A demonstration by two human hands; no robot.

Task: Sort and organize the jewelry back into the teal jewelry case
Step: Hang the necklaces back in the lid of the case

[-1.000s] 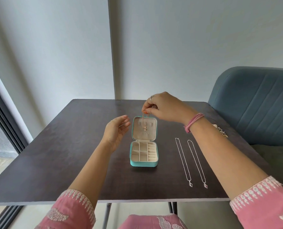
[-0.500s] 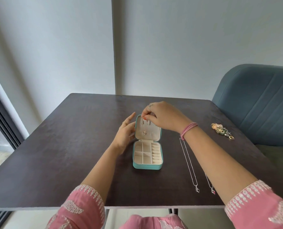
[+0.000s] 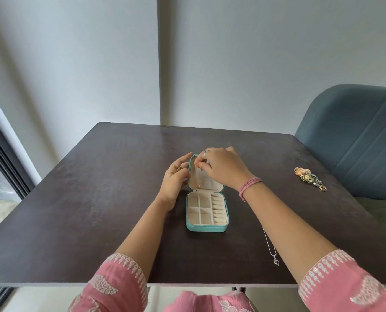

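Observation:
The teal jewelry case [image 3: 206, 227] stands open mid-table, its cream lid upright and its compartments bare. A rose-gold necklace [image 3: 198, 179] hangs down the inside of the lid, its pendant near the lid's lower edge. My right hand [image 3: 221, 168] pinches the top of that chain at the lid's upper rim. My left hand [image 3: 175, 180] rests against the lid's left edge, steadying it. A silver necklace [image 3: 272, 251] lies on the table right of the case, partly hidden by my right forearm. A cluster of gold and green earrings [image 3: 310, 177] lies at the far right.
The dark wooden table [image 3: 97, 199] ends close to my body and against the wall at the back. A blue upholstered chair [image 3: 356, 140] stands at the table's right side. A window frame runs along the left.
My right hand has come down from above the case to the lid's top rim, with the chain now lying against the lid. My left hand closed in onto the lid's left edge.

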